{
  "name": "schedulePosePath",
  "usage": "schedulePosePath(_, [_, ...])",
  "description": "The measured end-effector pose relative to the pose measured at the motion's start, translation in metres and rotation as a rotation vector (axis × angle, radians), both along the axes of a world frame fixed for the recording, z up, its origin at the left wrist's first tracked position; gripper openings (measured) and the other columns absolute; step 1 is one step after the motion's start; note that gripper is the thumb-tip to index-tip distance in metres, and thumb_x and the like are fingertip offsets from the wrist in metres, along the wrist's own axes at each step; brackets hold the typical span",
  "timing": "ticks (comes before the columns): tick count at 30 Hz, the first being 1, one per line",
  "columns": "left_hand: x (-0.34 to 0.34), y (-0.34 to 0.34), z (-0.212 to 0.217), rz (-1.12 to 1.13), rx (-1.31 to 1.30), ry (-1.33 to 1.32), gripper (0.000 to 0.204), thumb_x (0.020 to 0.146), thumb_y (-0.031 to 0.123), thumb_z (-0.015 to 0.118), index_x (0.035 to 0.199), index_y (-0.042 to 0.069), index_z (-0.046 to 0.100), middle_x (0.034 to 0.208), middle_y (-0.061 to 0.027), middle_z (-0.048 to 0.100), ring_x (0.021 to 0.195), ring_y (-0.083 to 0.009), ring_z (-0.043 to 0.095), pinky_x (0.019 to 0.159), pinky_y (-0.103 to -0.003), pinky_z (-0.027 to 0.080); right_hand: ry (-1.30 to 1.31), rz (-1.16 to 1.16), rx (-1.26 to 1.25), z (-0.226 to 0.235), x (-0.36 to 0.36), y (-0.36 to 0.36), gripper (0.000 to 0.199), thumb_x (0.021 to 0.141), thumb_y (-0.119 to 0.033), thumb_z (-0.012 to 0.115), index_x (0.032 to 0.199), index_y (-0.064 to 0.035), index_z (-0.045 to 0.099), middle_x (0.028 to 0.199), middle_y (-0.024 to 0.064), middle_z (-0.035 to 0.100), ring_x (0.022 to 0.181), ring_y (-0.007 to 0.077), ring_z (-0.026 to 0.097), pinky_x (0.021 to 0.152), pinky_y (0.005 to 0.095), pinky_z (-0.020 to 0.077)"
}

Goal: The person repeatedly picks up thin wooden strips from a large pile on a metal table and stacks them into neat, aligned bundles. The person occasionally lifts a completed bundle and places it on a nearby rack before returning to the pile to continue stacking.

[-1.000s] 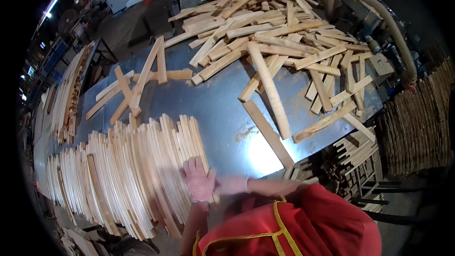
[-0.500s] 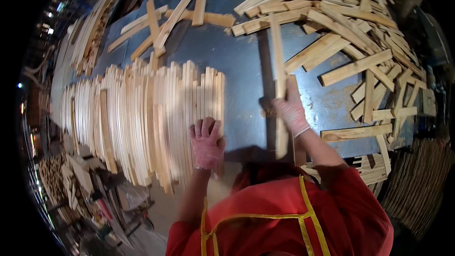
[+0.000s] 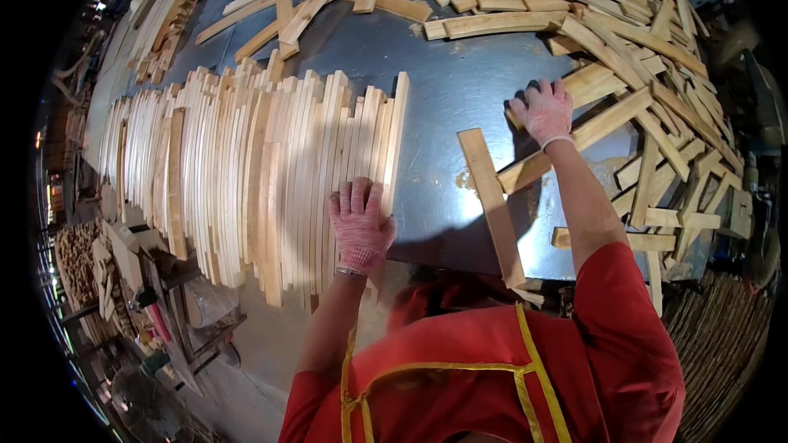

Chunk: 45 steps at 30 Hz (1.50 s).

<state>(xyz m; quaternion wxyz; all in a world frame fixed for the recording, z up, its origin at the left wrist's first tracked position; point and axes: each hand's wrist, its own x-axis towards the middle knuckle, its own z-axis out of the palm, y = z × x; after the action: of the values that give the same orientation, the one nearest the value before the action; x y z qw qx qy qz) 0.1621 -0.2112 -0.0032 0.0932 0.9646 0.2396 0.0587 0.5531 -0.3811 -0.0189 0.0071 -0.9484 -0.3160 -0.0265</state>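
Several pale wooden strips (image 3: 279,172) stand side by side in a long row at the table's front left. My left hand (image 3: 361,226), in a pinkish glove, lies on the right end of that row with its fingers stretched over the strips. At the row's right edge leans a slightly taller strip (image 3: 400,127). To the right, my right hand (image 3: 546,112), gloved alike, has its fingers curled over the left part of a wooden strip (image 3: 593,84) by the loose pile. Two more strips lie near it: a slanted one (image 3: 607,125) and a nearer one (image 3: 492,209).
A heap of loose strips (image 3: 640,41) covers the right and far right of the blue-grey metal table (image 3: 443,98). Crossed strips (image 3: 320,8) lie at the far left, with another stack (image 3: 168,20) beyond. A wooden stack (image 3: 714,353) stands at the lower right.
The strip that my right hand held upright now stands at the row's right end. My right hand has moved right and away to another strip. My left hand stays on the row.
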Motion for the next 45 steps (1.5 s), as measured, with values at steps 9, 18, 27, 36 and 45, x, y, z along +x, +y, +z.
schedulePosePath(9, [-0.009,0.000,-0.006,0.032,0.036,0.041,0.077,0.077,0.040,0.082,0.143,0.010,0.058,0.148,-0.0146,0.048,0.143,-0.0384,0.040,0.122,-0.058,0.028,0.169,-0.713,0.466,-0.005,-0.075,-0.094,0.072,0.081,-0.023,0.079,0.148,-0.0092,0.055,0.154,0.0226,0.049,0.138,0.0463,0.052,0.116,0.0470,0.0438])
schedulePosePath(18, [-0.023,0.005,-0.021,-0.054,0.152,-0.060,0.070,0.082,0.048,0.075,0.141,0.014,0.061,0.145,-0.0168,0.051,0.136,-0.0379,0.044,0.117,-0.061,0.030,1.089,-0.535,1.131,0.018,-0.321,-0.074,0.080,0.092,0.002,0.064,0.165,-0.0022,0.032,0.120,0.0126,0.065,0.092,0.0175,0.064,0.079,0.0304,0.0565])
schedulePosePath(27, [-0.029,0.005,-0.018,-0.225,0.151,-0.084,0.076,0.078,0.056,0.078,0.138,0.012,0.061,0.143,-0.0095,0.052,0.136,-0.0331,0.044,0.118,-0.059,0.028,0.782,0.099,0.321,0.015,-0.316,-0.019,0.064,0.084,-0.032,0.073,0.141,-0.0057,0.057,0.122,0.0236,0.067,0.118,0.0427,0.064,0.105,0.0492,0.0511])
schedulePosePath(36, [-0.023,0.001,-0.011,-0.194,0.092,0.057,0.079,0.077,0.047,0.079,0.146,0.015,0.057,0.149,-0.0114,0.049,0.144,-0.0346,0.041,0.121,-0.061,0.027,0.859,-0.232,0.248,0.040,-0.258,-0.032,0.073,0.085,-0.032,0.075,0.146,-0.0047,0.045,0.125,0.0300,0.065,0.116,0.0483,0.066,0.101,0.0507,0.0533])
schedulePosePath(45, [-0.011,-0.011,-0.008,-0.140,0.019,-0.028,0.081,0.075,0.045,0.084,0.144,0.014,0.055,0.152,-0.0153,0.047,0.140,-0.0412,0.043,0.119,-0.062,0.029,1.060,-0.372,0.784,-0.028,-0.189,0.003,0.055,0.090,-0.035,0.075,0.129,-0.0015,0.057,0.122,0.0255,0.069,0.115,0.0447,0.065,0.100,0.0496,0.0505])
